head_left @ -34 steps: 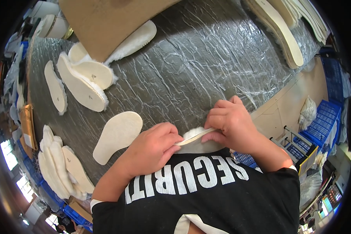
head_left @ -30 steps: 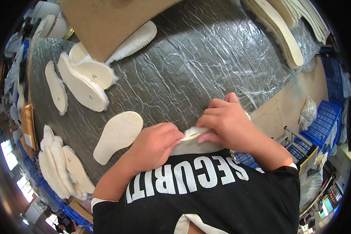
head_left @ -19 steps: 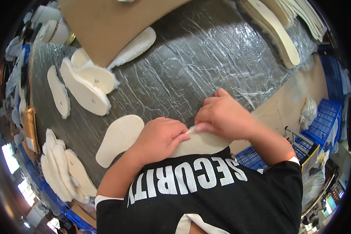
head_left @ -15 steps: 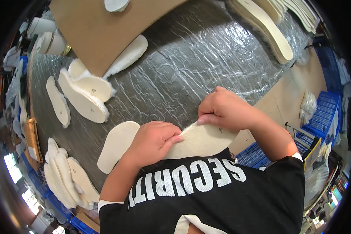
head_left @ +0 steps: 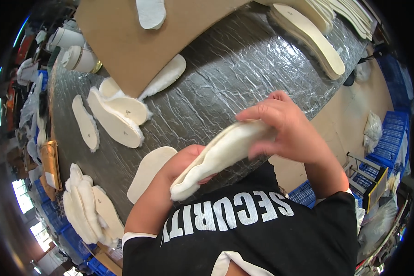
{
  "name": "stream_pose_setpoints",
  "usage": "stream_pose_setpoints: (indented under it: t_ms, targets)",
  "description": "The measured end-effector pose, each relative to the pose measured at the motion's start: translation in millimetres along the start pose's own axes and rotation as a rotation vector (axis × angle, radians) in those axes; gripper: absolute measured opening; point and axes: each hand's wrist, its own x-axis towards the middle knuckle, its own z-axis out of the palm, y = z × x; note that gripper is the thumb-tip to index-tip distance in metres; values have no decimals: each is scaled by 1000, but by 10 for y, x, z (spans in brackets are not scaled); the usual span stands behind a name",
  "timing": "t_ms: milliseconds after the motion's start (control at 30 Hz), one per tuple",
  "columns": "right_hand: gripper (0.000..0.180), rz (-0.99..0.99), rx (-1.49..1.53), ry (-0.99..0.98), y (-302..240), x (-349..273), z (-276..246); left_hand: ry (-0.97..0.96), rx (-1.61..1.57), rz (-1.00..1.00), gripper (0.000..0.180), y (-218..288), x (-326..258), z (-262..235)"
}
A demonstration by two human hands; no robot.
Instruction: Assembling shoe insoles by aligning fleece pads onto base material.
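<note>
in the head view, you hold a fleece insole (head_left: 227, 146) in front of your chest, over the near edge of a film-covered table (head_left: 207, 99). the insole is tilted, its lower end toward your left forearm and its upper end toward your right; white pile shows along its face. your left hand (head_left: 185, 162) is behind the lower half, partly hidden by it, fingers clamped on the piece with fingertips showing below its edge. your left forearm angles up and inward from the lower left. your right hand (head_left: 283, 129), slightly blurred, arches around the upper end, fingers along the top edge and thumb below, spread apart with the insole between; whether they press on it, you cannot tell from here. your right forearm rises steeply, the hand turned inward. a plain insole (head_left: 147, 172) lies on the table just beside your left forearm.
</note>
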Motion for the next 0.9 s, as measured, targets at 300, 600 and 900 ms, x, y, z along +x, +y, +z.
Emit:
stream_pose_setpoints:
  t_ms: [300, 600, 900]
  targets:
    - [29, 435, 167, 77, 135, -284, 196, -70, 497, 591, 60, 8, -335, -160]
    - [34, 12, -247, 2, -19, 126, 750, 523, 1362, 877, 34, -238, -229, -48]
    - [27, 27, -144, -128, 109, 201, 834, 462, 1210, 888, 26, -259, -182, -93]
